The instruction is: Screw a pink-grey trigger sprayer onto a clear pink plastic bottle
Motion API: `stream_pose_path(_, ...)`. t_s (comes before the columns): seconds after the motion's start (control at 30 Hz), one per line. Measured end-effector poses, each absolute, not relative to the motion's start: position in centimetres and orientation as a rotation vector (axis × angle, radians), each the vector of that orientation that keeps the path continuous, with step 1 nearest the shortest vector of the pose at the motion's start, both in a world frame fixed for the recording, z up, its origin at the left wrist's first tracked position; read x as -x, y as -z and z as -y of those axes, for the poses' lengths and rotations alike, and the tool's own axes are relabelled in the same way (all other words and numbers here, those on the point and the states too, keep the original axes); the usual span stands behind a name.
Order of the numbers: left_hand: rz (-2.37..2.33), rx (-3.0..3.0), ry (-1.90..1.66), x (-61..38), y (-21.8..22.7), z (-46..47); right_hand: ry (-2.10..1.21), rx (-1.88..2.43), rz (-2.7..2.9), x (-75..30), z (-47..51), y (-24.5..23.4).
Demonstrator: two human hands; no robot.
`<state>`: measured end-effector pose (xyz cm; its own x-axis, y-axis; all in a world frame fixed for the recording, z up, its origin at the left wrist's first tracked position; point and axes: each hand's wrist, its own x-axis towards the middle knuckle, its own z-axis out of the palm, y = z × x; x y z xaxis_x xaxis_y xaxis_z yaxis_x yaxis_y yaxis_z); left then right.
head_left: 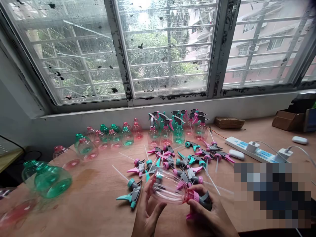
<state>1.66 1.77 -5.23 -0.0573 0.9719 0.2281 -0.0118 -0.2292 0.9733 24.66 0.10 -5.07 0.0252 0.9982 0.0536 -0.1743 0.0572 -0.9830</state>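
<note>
A clear pink spray bottle (169,187) lies sideways in the air between my two hands, its base to the left. My left hand (148,210) is closed around the base end. My right hand (208,210) grips the neck end, at the pink collar (194,195) of the grey and pink trigger sprayer head (205,200). The head sits on the bottle's neck; whether it is fully tight I cannot tell. Just beyond lies a pile of loose trigger heads (182,161) with thin straws. A teal and grey trigger head (132,194) rests left of my left hand.
Open green and pink bottles (53,181) line the table's left and back. Several bottles with trigger heads (178,131) stand by the window wall. On the right are a white power strip (256,149) with plugs, white cases (236,154) and cardboard boxes (229,122). A blurred patch covers the lower right.
</note>
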Motion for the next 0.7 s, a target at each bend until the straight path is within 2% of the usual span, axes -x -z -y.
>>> stream_pose_path(0.7, -1.157, -1.453, -1.525, -1.9, 6.0, -1.9, -1.278, 1.019, 1.042, -24.5, 0.0, 4.8)
